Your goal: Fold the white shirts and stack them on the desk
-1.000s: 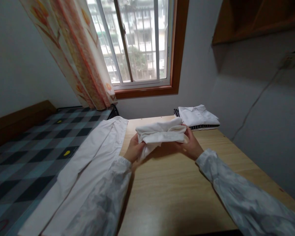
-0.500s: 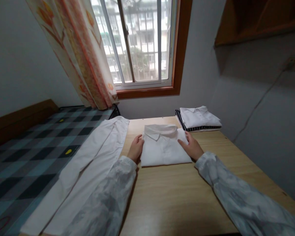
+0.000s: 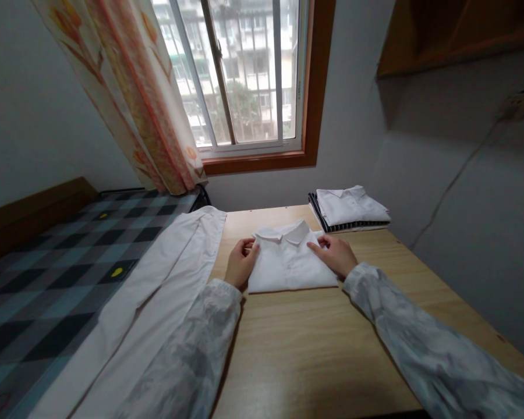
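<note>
A folded white shirt [image 3: 288,265] lies on the wooden table in front of me, its collar at the far edge. My left hand [image 3: 241,262] grips the shirt's left side near the collar, thumb on top and fingers curled at the edge. On the opposite side, my right hand [image 3: 335,254] pinches the upper right part of the shirt between thumb and fingers. The fingertips under the cloth are partly hidden. Left of my left hand, a long white garment [image 3: 157,297] is spread along the table's left edge.
At the table's far right corner sits a stack of folded clothes [image 3: 351,206], white over black striped. A bed with a checked cover [image 3: 48,297] stands left of the table [image 3: 323,343]. A curtain [image 3: 131,99] hangs beside the window, and a wooden shelf [image 3: 454,41] is mounted upper right.
My right hand has shifted up and inward along the shirt's right side, and its fingers now pinch the cloth. The collar has changed shape, its two points now spread apart. My view has moved slightly.
</note>
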Demonstrator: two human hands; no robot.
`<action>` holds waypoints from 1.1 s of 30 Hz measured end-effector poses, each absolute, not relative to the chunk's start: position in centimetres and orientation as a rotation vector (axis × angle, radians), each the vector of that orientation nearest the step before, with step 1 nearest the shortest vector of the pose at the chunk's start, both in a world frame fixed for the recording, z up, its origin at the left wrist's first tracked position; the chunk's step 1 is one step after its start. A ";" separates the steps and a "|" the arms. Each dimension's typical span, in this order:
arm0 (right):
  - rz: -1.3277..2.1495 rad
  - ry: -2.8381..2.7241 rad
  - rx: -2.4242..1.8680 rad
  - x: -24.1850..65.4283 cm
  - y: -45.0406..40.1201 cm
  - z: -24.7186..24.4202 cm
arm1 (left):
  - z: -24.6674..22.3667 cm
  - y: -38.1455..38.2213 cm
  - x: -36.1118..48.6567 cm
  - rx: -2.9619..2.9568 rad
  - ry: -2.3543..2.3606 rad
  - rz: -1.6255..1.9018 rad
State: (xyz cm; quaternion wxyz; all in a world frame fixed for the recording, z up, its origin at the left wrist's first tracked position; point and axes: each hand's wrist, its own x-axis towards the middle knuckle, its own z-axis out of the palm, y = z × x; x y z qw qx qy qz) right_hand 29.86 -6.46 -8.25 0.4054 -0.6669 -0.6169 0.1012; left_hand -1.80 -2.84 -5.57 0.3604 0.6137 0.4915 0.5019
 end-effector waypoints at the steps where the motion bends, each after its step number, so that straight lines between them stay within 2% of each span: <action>1: 0.298 -1.543 -1.676 29.9 -6.2 -8.2 | -5.5 -2.8 -1.8 1.580 1.261 1.294; 11: 0.447 -1.428 -1.481 30.9 -5.8 -8.6 | -6.0 -2.5 -2.0 1.798 1.348 1.168; 18: 0.390 -1.453 -1.543 31.3 -5.5 -8.4 | -5.6 -2.9 -1.4 1.783 1.514 1.224; 24: 0.189 -1.559 -1.539 31.6 -6.0 -8.1 | -5.2 -3.4 -1.6 1.894 1.607 1.162; 33: 0.296 -1.550 -1.464 31.8 -6.4 -7.5 | -5.4 -3.2 -2.0 1.964 1.675 1.097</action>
